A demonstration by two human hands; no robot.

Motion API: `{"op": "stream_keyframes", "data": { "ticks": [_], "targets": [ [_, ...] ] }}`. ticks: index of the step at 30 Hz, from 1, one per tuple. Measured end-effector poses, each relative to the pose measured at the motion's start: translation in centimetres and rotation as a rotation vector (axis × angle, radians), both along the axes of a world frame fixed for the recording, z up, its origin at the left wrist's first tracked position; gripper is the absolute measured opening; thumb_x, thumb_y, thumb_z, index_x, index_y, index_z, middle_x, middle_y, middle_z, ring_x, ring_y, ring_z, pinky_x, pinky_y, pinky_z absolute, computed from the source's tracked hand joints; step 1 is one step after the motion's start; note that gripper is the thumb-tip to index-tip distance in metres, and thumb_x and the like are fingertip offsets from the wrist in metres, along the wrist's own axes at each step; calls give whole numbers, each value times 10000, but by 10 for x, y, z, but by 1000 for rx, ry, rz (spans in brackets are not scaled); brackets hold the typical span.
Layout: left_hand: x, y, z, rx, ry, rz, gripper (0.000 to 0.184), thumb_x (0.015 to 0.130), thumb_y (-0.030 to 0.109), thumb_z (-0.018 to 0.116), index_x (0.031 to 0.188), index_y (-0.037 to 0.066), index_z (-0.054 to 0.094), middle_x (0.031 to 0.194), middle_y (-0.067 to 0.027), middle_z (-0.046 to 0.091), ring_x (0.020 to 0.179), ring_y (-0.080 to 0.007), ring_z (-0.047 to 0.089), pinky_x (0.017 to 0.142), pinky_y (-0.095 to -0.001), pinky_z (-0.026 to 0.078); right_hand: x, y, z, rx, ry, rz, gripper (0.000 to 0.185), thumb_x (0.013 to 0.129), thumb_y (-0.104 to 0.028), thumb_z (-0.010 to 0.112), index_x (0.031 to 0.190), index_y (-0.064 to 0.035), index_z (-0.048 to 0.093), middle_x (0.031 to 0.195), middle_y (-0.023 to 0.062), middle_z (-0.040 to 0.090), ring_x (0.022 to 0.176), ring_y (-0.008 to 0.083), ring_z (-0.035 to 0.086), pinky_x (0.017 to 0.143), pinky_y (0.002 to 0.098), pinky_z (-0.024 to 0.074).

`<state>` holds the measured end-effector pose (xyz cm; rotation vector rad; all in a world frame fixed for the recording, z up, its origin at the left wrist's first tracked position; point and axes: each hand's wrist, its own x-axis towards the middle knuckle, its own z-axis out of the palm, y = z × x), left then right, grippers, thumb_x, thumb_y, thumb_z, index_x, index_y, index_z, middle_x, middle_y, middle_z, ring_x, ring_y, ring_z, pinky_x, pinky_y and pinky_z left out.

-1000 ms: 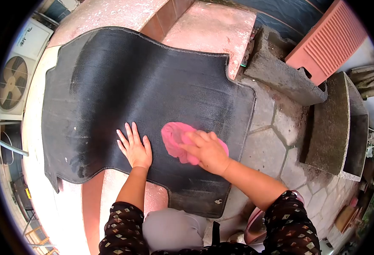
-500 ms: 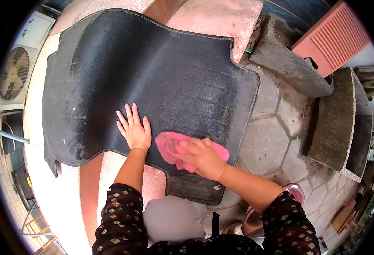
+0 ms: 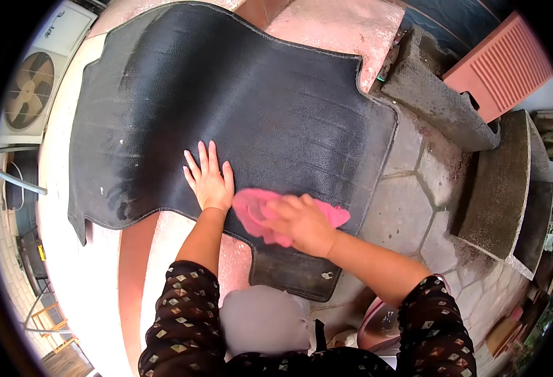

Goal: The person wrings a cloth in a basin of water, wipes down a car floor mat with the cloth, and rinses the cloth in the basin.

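Observation:
A large black mat (image 3: 301,119) with a leathery, creased surface drapes over pink steps. My left hand (image 3: 212,182) lies flat on its lower middle part, fingers spread, holding nothing. To the right of it, my right hand (image 3: 301,223) presses a bunched pink cloth (image 3: 254,210) against the mat, its fingers bent over the cloth. Some of the cloth sticks out on both sides of that hand. Pale scuffs show on the mat's left part, and a small light mark is near its bottom corner.
Pink speckled steps (image 3: 336,25) lie under and behind the mat. Grey paving (image 3: 395,210) is at the right, with concrete troughs (image 3: 439,94) and a ribbed pink panel (image 3: 502,66). A fan unit (image 3: 30,91) stands at the left. A pink sandal (image 3: 377,323) shows below.
The pink cloth and my right hand have shifted slightly over the lower part of the mat. My left hand stays spread on it. The whole view has moved a little.

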<state>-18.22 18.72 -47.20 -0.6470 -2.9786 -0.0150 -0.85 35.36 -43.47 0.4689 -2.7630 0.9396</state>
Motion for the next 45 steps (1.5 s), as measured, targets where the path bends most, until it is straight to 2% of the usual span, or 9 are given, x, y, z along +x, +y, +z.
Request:
{"op": "stream_keyframes", "data": {
  "ticks": [4, 9, 15, 18, 24, 28, 31, 36, 45],
  "targets": [
    [2, 0, 2, 35, -22, 6, 562, 916, 348, 360, 1440, 169, 263, 1518, -58, 174, 1401, -355, 38, 1111, -498, 49, -56, 63, 3, 86, 67, -77, 362, 639, -144, 652, 995, -211, 673, 1178, 46, 550, 1028, 230, 506, 780, 383, 391],
    [-1, 3, 1, 34, 3, -1, 557, 915, 331, 362, 1433, 150, 274, 1515, -66, 180, 1399, -362, 36, 1112, -498, 46, -172, 129, -9, -4, -71, -920, 379, 675, -217, 692, 1053, -229, 667, 1218, 6, 550, 1036, 257, 505, 818, 416, 426],
    [-1, -3, 4, 256, -61, -4, 536, 903, 232, 349, 1412, 74, 295, 1488, -86, 253, 1403, -333, 70, 1116, -484, 36, -93, 20, -2, 19, -66, 86, 446, 577, -132, 710, 1004, -256, 677, 1181, 1, 562, 1033, 243, 506, 827, 391, 423],
    [-1, -6, 5, 363, -83, -7, 530, 900, 221, 348, 1403, 61, 310, 1472, -97, 287, 1400, -333, 97, 1116, -483, 35, -83, 40, 14, -48, -172, 227, 406, 582, -120, 700, 967, -247, 691, 1172, 34, 580, 1000, 237, 532, 838, 376, 436],
    [-3, -7, 4, 366, -43, -11, 500, 928, 251, 326, 1387, 52, 336, 1439, -130, 339, 1387, -307, 181, 1119, -460, 47, -199, 129, -22, -120, 13, -848, 373, 663, -230, 695, 1036, -239, 678, 1241, 42, 555, 1053, 285, 531, 882, 366, 450],
    [-3, -10, 2, 517, -27, -41, 508, 912, 218, 365, 1384, 35, 334, 1414, -142, 373, 1366, -307, 242, 1120, -463, 72, -200, 81, -9, 50, -70, -561, 394, 649, -322, 725, 1035, -266, 678, 1235, 14, 559, 1027, 255, 526, 859, 385, 456],
    [-6, -18, -2, 758, -23, -26, 494, 906, 198, 364, 1364, 13, 361, 1393, -168, 393, 1326, -301, 320, 1115, -442, 140, -128, 31, -5, -24, -45, -136, 392, 605, -205, 730, 994, -224, 685, 1147, 10, 573, 991, 243, 515, 808, 381, 436],
    [-7, -15, -3, 614, 13, -21, 484, 898, 194, 411, 1349, 20, 386, 1386, -170, 401, 1333, -292, 313, 1115, -443, 142, -10, -1, 10, -22, -97, 229, 433, 554, -156, 729, 976, -229, 668, 1188, 23, 524, 1004, 228, 485, 785, 372, 395],
    [0, -5, 3, 408, 79, -29, 697, 790, 414, 619, 1342, 48, 401, 1409, -144, 379, 1359, -280, 258, 1116, -458, 116, -62, 103, -5, -171, -43, -784, 377, 635, -123, 661, 1009, -161, 682, 1195, 139, 575, 1053, 322, 555, 911, 341, 439]
  ]
}}
